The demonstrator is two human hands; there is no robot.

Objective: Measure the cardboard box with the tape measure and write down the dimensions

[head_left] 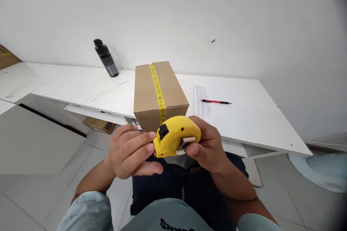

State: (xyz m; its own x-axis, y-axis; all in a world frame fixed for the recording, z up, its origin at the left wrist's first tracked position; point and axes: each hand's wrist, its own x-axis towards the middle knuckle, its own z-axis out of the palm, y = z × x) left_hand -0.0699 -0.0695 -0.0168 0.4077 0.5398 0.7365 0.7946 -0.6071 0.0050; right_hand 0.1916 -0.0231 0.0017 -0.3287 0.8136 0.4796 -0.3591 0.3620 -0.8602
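Observation:
A yellow tape measure (175, 135) is held in front of my body, just below the table's near edge. My right hand (210, 146) wraps round its right side, thumb near the metal clip. My left hand (130, 151) is curled against its left end, fingertips touching the case near the black button. Just behind it a closed cardboard box (158, 95) sealed with yellow printed tape stands on the white table (249, 115).
A sheet of paper (202, 104) with a red and black pen (215, 101) lies right of the box. A black bottle (105, 58) leans by the wall at the back left. A small cardboard box (99, 125) sits under the table. White wall behind, tiled floor below.

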